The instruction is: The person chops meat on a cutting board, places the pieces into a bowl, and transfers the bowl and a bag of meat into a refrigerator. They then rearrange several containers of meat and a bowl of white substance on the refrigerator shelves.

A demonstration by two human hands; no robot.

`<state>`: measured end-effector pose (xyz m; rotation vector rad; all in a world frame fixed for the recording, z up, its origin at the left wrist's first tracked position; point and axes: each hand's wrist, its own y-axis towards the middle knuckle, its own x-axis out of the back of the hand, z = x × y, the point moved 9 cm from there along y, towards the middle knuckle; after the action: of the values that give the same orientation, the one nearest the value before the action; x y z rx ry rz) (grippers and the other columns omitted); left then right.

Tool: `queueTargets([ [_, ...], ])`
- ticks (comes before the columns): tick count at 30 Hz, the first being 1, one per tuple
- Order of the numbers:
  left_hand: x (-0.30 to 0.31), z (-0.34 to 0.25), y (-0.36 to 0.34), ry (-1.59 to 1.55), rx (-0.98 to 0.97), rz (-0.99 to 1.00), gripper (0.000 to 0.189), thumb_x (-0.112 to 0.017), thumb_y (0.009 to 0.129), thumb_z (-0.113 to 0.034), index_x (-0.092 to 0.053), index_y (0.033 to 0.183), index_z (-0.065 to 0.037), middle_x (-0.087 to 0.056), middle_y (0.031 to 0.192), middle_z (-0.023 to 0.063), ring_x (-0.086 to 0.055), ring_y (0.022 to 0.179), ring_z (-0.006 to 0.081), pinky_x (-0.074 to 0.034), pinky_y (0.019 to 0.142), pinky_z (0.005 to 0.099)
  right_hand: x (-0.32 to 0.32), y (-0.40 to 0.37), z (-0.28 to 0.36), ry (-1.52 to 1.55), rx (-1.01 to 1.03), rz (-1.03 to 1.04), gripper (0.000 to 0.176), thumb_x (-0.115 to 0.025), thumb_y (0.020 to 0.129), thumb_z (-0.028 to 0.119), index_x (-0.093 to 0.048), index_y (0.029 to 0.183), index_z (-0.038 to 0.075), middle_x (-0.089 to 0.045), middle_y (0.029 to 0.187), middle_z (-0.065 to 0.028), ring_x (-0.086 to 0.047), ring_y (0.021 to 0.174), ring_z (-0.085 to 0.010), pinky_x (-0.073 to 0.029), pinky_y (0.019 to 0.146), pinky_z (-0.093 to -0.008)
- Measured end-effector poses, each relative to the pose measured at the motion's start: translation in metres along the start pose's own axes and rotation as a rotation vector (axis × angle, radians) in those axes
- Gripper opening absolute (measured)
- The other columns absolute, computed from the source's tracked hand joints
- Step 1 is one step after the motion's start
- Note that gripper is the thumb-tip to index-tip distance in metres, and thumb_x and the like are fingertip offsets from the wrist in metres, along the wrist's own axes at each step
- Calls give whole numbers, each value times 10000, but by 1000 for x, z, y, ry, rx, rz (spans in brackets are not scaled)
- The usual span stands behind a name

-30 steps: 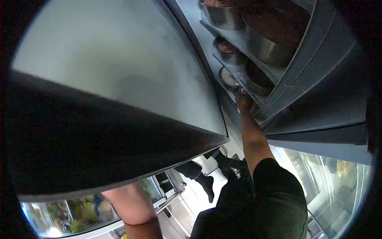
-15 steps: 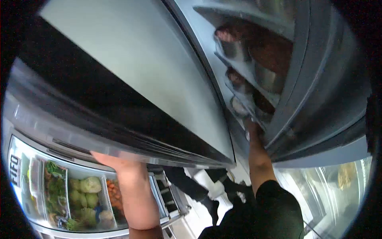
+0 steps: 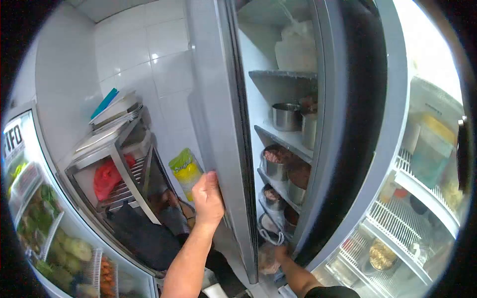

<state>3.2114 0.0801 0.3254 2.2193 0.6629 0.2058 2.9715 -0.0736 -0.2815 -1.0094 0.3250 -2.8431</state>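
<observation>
My left hand (image 3: 207,197) is closed around the edge of a tall refrigerator door (image 3: 221,129), which stands ajar. Low at the opening, my right hand (image 3: 281,252) is closed on a clear plastic bag (image 3: 269,258) with pinkish contents; its fingers are partly hidden. Just above that hand, a white loop (image 3: 272,232) hangs by the bottom shelf. Inside the refrigerator, a steel pot (image 3: 286,117) stands on an upper shelf. Below it, another steel pot (image 3: 276,164) holds pinkish, meat-like food, and a smaller pot (image 3: 273,196) sits lower down.
To the left, a metal rack (image 3: 119,159) carries trays and a red bag (image 3: 110,176). A yellow-green packet (image 3: 184,171) is behind my left hand. Another person's dark clothing (image 3: 144,236) shows below the rack. Glass-fronted coolers with vegetables (image 3: 64,248) and wire shelves (image 3: 397,223) flank me.
The view has swung, so the refrigerator door now appears narrow and upright. My left hand appears higher and farther right, still at the door. My right hand appears lower, and the plastic bag shows beside it.
</observation>
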Motion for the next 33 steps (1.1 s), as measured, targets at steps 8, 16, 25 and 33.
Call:
queueTargets([
  [8,6,-5,3,54,-50,16,482,-466,1087,-374,-632,903,39,-630,791,51,-533,783,140,-447,711,317,103,-108,113,284,123,54,336,-716,905,309,-687,1071,18,-689,924,-99,-629,855,-215,-514,736,-400],
  [16,4,-10,4,18,-76,0,488,-505,1070,-392,-591,828,23,-547,658,49,-477,673,119,-428,616,326,297,-179,332,512,434,-175,329,-637,973,319,-690,1066,8,-671,896,-36,-574,842,-146,-470,774,-342],
  [25,5,-13,2,71,-100,-27,469,-535,1058,-393,-618,848,19,-553,644,55,-476,643,121,-432,601,322,449,-171,535,1000,826,-492,291,-630,965,258,-652,1016,-28,-617,922,-29,-515,842,-153,-437,773,-329],
  [33,7,-19,3,42,-129,-44,458,-529,1061,-385,-609,866,23,-552,660,114,-487,653,150,-440,613,335,529,-98,677,1131,727,-733,355,-601,936,286,-703,1066,-28,-706,1007,-180,-664,993,-287,-510,854,-405],
])
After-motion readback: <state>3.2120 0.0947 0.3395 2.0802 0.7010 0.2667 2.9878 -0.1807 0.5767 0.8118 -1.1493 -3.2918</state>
